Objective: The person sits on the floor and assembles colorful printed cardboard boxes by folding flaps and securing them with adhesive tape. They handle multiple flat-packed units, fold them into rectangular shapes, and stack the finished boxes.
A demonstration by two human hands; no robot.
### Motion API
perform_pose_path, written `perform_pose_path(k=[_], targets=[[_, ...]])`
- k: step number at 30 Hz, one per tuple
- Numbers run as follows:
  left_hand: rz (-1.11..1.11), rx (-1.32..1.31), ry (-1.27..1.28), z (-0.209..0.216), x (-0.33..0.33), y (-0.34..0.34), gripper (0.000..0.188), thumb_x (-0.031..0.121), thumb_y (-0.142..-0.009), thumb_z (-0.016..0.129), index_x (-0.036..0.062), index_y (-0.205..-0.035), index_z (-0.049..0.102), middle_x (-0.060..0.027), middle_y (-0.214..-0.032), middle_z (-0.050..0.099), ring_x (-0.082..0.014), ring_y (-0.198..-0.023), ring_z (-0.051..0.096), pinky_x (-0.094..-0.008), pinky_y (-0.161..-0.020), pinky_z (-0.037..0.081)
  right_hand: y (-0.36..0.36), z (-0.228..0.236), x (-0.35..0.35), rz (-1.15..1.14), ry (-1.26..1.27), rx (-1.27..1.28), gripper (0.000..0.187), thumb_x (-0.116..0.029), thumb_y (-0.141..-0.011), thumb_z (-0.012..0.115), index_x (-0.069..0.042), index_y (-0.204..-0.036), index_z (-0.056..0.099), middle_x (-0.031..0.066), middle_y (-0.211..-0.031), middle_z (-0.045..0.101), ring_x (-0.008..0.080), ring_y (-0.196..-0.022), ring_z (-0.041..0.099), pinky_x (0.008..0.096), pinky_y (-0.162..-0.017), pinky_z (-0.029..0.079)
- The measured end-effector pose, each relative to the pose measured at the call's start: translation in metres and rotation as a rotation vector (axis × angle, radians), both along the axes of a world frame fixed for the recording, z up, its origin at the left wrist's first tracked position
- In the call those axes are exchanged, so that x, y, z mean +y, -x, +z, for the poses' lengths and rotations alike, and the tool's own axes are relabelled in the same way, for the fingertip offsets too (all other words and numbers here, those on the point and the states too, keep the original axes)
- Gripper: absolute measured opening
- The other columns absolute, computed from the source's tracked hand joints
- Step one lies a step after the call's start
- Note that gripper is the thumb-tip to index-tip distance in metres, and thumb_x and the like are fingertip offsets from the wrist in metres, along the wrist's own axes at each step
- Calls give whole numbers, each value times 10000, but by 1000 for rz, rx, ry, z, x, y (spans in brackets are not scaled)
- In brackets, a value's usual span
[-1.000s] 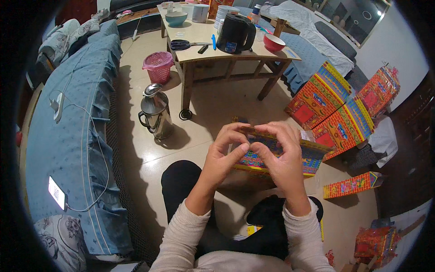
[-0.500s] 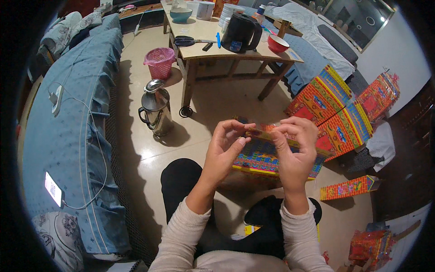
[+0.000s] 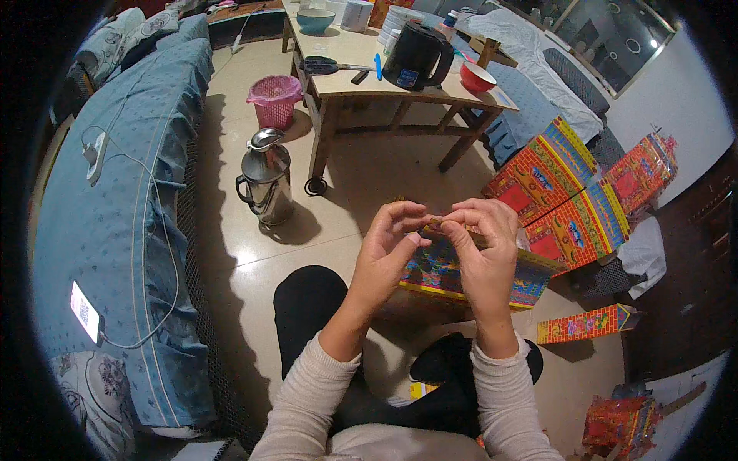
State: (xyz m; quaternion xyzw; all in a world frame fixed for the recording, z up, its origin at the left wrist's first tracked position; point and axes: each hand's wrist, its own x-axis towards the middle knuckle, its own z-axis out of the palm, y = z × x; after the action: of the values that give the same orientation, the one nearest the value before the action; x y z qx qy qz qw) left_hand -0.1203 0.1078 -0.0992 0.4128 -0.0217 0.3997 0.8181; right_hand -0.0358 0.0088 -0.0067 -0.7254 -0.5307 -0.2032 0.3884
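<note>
Head view: the left hand [image 3: 390,252] and the right hand [image 3: 488,250] meet above the person's lap, at the upper edge of a patterned carton [image 3: 432,269]. The right thumb and forefinger are narrowed to a pinch on that edge. The left fingers curl with the thumb slightly apart, their tips near the same edge; whether they grip it, I cannot tell. The carton is in front of the knees, its visible face printed in blue, green and red with a yellow border; the right hand covers part of it.

To the right stand 2 red brick-print panels, a rear panel [image 3: 530,165] and a front panel [image 3: 565,227], each with a small blue-and-white mark too small to read. Nearer, a narrow brick-print piece [image 3: 584,324] lies on the floor [image 3: 323,246]. Shiny wrapping covers 2 red packets, an upper packet [image 3: 642,173] and a lower packet [image 3: 619,422].

On the table [image 3: 346,83], a black kettle [image 3: 419,58] bears a small blue label, its print unclear. On the blue-covered couch [image 3: 100,223], a phone [image 3: 85,311] shows a square code on its white screen.
</note>
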Motion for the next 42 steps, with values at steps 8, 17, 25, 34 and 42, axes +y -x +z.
perform_pose_path(k=[8,17,25,34,42], targets=[[57,51,-43,2,-2,-5,349,23,-907,668,50,-1226,528,-43,-1150,591,-131,-1087,581,-283,-902,505,-1,1,2,-9,18,-13,98,-127,-793,750,-70,-846,691,65,-956,663,283,-1014,552,408,-908,422],[108,76,16,6,-6,-8,264,19,-889,701,49,-1122,580,-16,-1046,630,-98,-961,614,-242,-867,496,-2,0,3,-11,-4,-18,100,-116,-803,744,-62,-853,677,66,-948,667,281,-1000,564,398,-902,431],[146,79,24,10,-8,-10,207,22,-885,710,41,-1065,610,-8,-992,644,-78,-894,611,-222,-799,496,0,0,3,-9,-15,77,91,-89,-813,734,-49,-862,668,83,-919,671,274,-928,601,382,-844,458],[201,225,-80,6,-6,-10,133,39,-881,719,33,-989,641,8,-916,645,-65,-833,593,-211,-750,476,-7,11,4,23,144,287,114,-123,-862,679,-17,-900,661,126,-866,663,259,-767,642,347,-687,493],[224,153,-96,7,-10,-9,160,-15,-865,706,28,-983,606,-11,-936,624,-97,-871,595,-238,-820,486,-33,39,8,131,496,520,200,-190,-856,682,5,-899,675,140,-779,693,221,-717,676,338,-659,511]])
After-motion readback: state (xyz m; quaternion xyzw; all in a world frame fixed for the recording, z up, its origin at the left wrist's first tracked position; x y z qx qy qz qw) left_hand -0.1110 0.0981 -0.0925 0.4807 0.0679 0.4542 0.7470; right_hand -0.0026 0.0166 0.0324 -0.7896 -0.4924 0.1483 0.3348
